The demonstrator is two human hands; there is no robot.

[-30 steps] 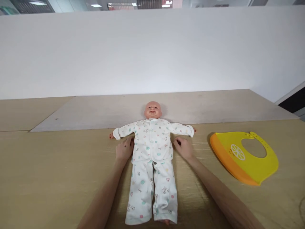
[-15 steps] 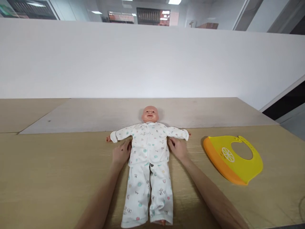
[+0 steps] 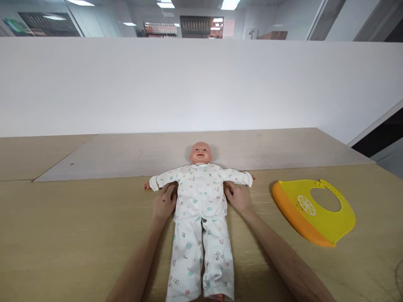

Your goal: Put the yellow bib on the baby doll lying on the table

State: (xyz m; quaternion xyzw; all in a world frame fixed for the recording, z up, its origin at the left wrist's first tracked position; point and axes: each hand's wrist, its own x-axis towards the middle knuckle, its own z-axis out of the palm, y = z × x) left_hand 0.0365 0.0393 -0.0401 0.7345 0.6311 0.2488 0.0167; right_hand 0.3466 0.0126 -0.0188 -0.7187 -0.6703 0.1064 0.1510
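Left hand (image 3: 164,202), right hand (image 3: 238,198) flank doll (image 3: 200,197); grip, can't tell. Counter (image 3: 78,230) spreads wide left of doll; citrus-print bib (image 3: 332,224) right.

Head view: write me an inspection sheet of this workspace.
Surface: wooden table, paler panel along its back.
Job's things: baby doll in patterned pajamas, lying face up, arms spread.
Clutter: yellow and orange bib, at picture right, apart from both hands.
Hands: left hand and right hand flank the doll; grip unclear.
Cables: faint dark curve at right edge, unidentifiable.
Surroundings: white partition; ceiling lights beyond.
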